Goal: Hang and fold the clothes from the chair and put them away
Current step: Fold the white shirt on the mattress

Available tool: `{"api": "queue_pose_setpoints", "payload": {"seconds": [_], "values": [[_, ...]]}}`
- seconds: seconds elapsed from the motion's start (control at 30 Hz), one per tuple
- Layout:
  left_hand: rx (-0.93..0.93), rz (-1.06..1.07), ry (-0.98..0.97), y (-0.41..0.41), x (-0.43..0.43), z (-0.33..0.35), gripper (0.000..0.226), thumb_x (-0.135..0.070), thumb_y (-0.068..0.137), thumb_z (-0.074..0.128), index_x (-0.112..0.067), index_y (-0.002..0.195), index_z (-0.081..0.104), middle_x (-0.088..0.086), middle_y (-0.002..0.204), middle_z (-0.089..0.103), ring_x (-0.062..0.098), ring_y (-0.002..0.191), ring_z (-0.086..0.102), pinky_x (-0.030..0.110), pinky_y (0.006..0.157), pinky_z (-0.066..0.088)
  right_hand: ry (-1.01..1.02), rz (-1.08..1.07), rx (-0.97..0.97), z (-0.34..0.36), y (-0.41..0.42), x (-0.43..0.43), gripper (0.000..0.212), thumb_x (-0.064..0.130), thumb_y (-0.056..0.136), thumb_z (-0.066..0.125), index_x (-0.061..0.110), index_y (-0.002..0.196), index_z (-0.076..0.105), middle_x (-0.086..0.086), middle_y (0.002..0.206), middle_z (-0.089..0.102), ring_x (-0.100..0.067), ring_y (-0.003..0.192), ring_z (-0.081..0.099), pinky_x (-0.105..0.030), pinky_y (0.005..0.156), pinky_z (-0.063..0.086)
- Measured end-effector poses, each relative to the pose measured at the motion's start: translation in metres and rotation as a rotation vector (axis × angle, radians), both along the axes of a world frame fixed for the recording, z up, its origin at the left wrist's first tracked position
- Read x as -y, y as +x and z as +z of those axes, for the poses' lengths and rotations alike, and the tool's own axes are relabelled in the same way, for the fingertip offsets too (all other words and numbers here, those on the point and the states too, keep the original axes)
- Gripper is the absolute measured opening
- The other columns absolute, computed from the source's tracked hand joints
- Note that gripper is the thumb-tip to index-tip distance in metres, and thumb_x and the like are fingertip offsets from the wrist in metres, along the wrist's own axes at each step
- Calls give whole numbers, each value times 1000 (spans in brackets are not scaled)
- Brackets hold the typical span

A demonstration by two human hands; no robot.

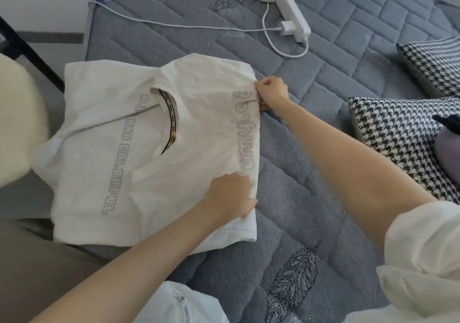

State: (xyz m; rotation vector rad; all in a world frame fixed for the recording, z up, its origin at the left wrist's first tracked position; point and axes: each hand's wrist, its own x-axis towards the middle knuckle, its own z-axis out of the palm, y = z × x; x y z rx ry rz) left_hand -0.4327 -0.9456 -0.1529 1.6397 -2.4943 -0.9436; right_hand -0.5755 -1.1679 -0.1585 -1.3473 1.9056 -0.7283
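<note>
Your left hand [231, 195] and right hand [271, 93] both pinch the T-shirt [124, 148] along its 3 o'clock fold on the mattress [323, 173]; pull unevenly and the fold may skew or bunch.

Both arms reach forward, left hand [231, 195] nearer, right hand [271, 92] farther out, fingers curled, each pinching the shirt [119, 153] edge.

The single view comes from the person's head, wide-angle, facing forward and steeply down, close above the mattress [323, 113], so the left hand [231, 195] reaches in from 7 o'clock, the right hand [272, 92] from 4 o'clock, and the power strip [286, 6] lies far at 12 o'clock.
</note>
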Motion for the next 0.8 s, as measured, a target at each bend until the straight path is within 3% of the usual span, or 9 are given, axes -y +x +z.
{"api": "queue_pose_setpoints", "payload": {"seconds": [0.13, 0.23, 0.3, 0.4, 0.5, 0.63, 0.8], "values": [[-56, 17, 58, 0, -3, -1, 42, -22, 90, 47, -17, 57, 22, -6, 61, 40, 34, 84, 62, 32, 66, 39, -13, -29, 31, 0, 2, 3, 16, 26, 90, 59, 15, 81, 53, -1, 73, 59, -17, 65, 60, -31, 54, 59], [-35, -4, 71, 1, -1, 1, 40, -19, 92, 43, -17, 57, 23, -1, 73, 47, 32, 87, 59, 31, 67, 35, 6, -52, 100, 4, 2, 4, 13, 23, 89, 59, 17, 79, 54, -1, 70, 58, -15, 64, 57, -27, 47, 56], [1, -51, 83, 0, 1, 5, 40, -19, 94, 42, -16, 57, 24, 3, 83, 45, 33, 88, 57, 31, 68, 31, 24, -51, 128, 6, 1, 6, 15, 20, 89, 57, 17, 75, 53, -2, 69, 57, -17, 65, 56, -33, 54, 60], [-24, -108, 157, 2, 4, 8, 41, -18, 92, 43, -13, 56, 25, -2, 68, 36, 32, 70, 55, 28, 60, 29, 44, -74, 200, 8, 1, 9, 21, 14, 90, 56, 17, 70, 51, -3, 69, 55, -19, 64, 53, -37, 63, 60], [-113, -115, 292, 7, 4, 6, 42, -18, 87, 46, -13, 50, 28, -6, 59, 42, 15, 43, 47, 27, 53, 31, 30, -109, 219, 10, 2, 11, 23, 10, 90, 54, 17, 68, 51, -3, 67, 53, -17, 56, 50, -26, 46, 51], [-175, -171, 439, 7, 3, 2, 41, -17, 84, 47, -13, 46, 31, -9, 39, 46, 7, 34, 49, 24, 52, 36, -39, -142, 172, 18, 8, 21, 25, 16, 92, 54, 20, 68, 50, 0, 66, 50, -15, 57, 47, -23, 43, 42], [-279, -161, 497, 9, 3, -1, 39, -18, 81, 46, -14, 45, 32, -6, 43, 48, 6, 32, 45, 17, 45, 35, -31, -158, 157, 9, 13, 26, 21, 23, 94, 54, 20, 73, 53, 3, 71, 53, -15, 67, 49, -28, 50, 43]]}}
